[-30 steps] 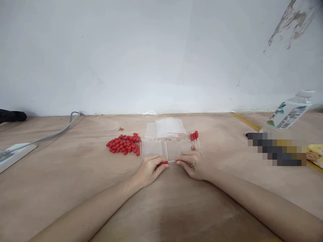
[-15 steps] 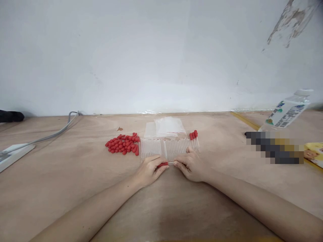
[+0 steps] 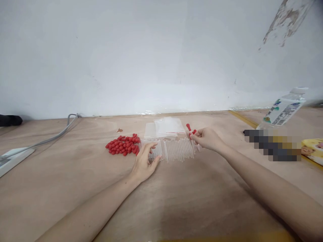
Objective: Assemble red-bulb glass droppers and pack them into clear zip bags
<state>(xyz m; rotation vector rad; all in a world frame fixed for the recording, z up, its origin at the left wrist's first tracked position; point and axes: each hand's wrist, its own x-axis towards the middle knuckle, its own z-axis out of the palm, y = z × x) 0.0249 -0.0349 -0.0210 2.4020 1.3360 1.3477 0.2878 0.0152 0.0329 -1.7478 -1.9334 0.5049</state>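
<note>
Between the fingertips of my right hand (image 3: 207, 138) is a dropper (image 3: 188, 127), its red rubber bulb pointing up and away; the hand covers most of its glass tube. Just beneath it lie other red-bulbed droppers (image 3: 194, 131), partly hidden by my fingers. My left hand (image 3: 146, 161) is open, thumb and fingers apart, over the left end of a row of clear glass tubes (image 3: 179, 150). Left of that row is a heap of loose red rubber bulbs (image 3: 122, 145).
Clear plastic bags (image 3: 170, 127) lie behind the tubes. A tilted plastic bottle (image 3: 285, 109), a pixelated dark object (image 3: 272, 146) and a yellow packet (image 3: 313, 151) are at the right. A grey cable (image 3: 55, 137) runs to a white power strip (image 3: 17, 156) at the left.
My hands have parted. The right carries the dropper up and right to the other red-bulbed ones. The left has let go of the red bulb and opened, shifting slightly left.
</note>
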